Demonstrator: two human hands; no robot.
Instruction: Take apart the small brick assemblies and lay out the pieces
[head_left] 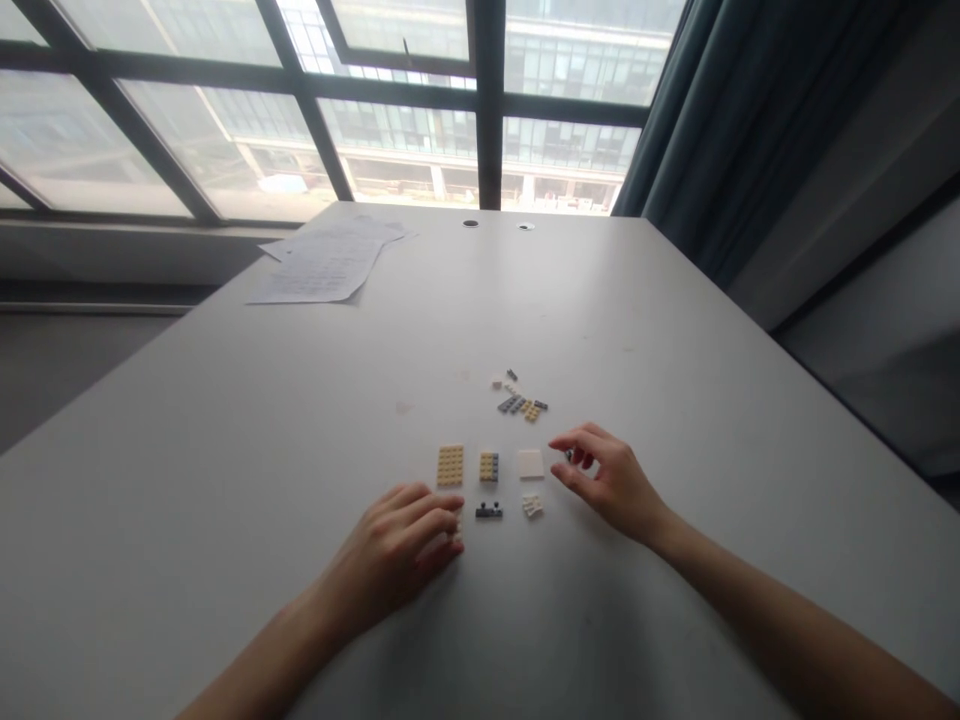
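My left hand rests low on the table, its thumb and forefinger at the two ends of a small white toy brick that they partly hide. My right hand is at the right of the pieces, thumb and forefinger apart. Between its fingers shows a small dark piece, mostly hidden. Across the space between the hands lie a tan studded plate, a tan-and-grey block, a smooth white square, a dark grey piece with two knobs and a white bracket-like piece.
Farther back sits a loose cluster with grey plates, a small tan plate and several tiny white and dark pieces. Printed papers lie at the far left of the white table. Windows and a dark curtain stand beyond.
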